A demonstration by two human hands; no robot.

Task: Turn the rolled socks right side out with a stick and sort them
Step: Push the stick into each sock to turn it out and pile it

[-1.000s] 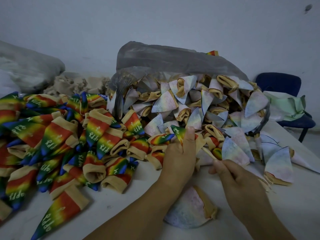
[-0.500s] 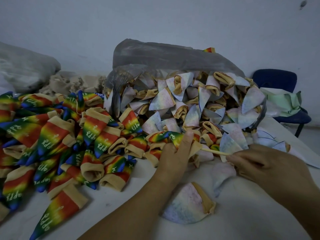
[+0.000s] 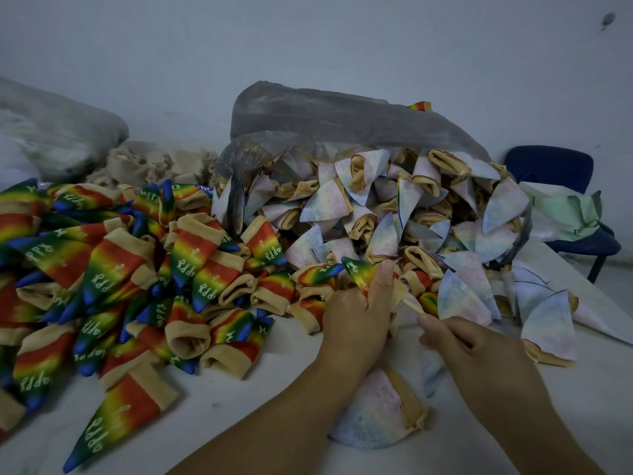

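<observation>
In the head view, a sock (image 3: 359, 272) is gripped by the left hand (image 3: 359, 313) near the middle of the counter (image 3: 239, 426). The fingers are curled round its lower part, and its rainbow tip is left sticking up and to the left above them. A thin pale stick (image 3: 412, 306) is pinched at its near end by the curled fingertips of the right hand (image 3: 479, 351). It is slanted up and to the left, and its far end is met by the sock's beige cuff just beside the left hand. Whether the stick goes inside cannot be told. The two hands are held close together but apart, with only the short visible length of the stick between them. A rainbow pile (image 3: 113, 269) of socks printed with white letters is spread over the counter to the left of the left hand. A pale pile (image 3: 394, 217) of socks is heaped behind both hands, spilling from the mouth of a grey plastic bag (image 3: 342, 121). The gripped sock is held at the seam between the two piles. One pale sock (image 3: 373, 413) is seen lying flat on the counter, partly covered by the forearms. A blue chair (image 3: 548, 166) is seen at the far right, beside the counter.
</observation>
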